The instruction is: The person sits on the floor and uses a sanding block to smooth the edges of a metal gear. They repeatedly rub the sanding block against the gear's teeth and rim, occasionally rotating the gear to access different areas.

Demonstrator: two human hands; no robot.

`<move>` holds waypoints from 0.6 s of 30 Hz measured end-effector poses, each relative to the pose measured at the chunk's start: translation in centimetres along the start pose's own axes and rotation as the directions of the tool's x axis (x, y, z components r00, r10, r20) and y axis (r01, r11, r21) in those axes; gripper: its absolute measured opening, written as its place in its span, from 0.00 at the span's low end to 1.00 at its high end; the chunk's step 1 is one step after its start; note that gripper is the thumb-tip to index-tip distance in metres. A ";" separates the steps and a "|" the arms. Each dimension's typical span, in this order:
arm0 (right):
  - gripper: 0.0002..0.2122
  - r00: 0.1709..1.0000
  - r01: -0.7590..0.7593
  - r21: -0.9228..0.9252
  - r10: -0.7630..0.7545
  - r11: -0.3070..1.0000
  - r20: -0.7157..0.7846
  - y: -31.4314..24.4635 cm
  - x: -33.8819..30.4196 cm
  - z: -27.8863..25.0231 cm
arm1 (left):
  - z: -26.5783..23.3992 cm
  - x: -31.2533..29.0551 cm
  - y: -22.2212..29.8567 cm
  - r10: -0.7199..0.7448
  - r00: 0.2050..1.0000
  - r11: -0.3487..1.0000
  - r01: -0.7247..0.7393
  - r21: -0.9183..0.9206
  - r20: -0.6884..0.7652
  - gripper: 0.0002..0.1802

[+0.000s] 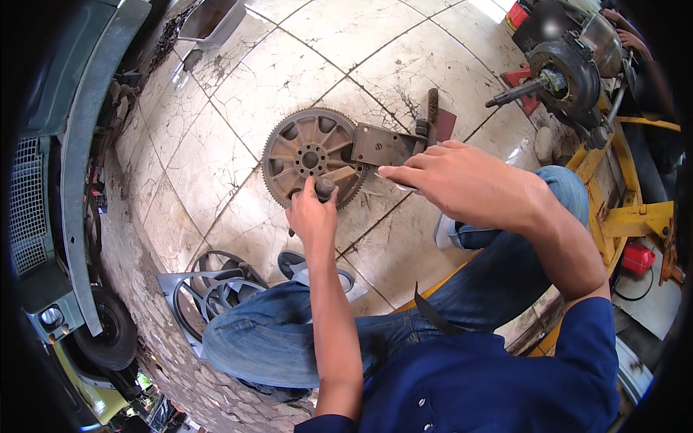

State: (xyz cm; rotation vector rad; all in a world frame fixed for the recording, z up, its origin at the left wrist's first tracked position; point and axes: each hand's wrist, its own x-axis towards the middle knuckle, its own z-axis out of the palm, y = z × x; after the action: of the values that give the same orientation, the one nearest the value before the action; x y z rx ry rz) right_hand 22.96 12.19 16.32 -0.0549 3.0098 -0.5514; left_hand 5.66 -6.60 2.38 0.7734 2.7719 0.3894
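A rusty toothed flywheel (289, 160) lies flat on the tiles in front of me. My left hand (312, 216) is at its near edge, fingers closed around a dark, round-ended piece (325, 189). A tan bar (339, 175) lies across the flywheel just beyond that piece; whether they are joined I cannot tell. To the right, a flat metal plate (375, 146) with holes adjoins the flywheel's edge. My right hand (455, 180) is closed, palm down, near this plate. A thin, pale-edged piece (406, 187) shows under its fingers, its kind hidden.
Beyond the right hand are a dark rod (433, 108) and a reddish-brown sheet (446, 126). An axle hub assembly (563, 76) stands far right near a yellow frame (635, 220). Round rings (224, 289) lie by my left knee. A grey tray (215, 25) sits far left.
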 end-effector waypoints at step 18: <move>0.20 0.953 -0.230 0.503 0.297 0.833 -0.056 0.9 5.4 8.3 | 1.9 -0.3 -0.4 0.200 0.975 0.946 -0.217 -0.242 -0.094 0.23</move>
State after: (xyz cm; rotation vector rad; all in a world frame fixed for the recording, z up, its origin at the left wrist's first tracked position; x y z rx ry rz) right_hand 18.24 9.87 7.89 0.4405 2.8151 -1.3070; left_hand 6.27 -6.75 0.51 1.0069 2.6348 0.8044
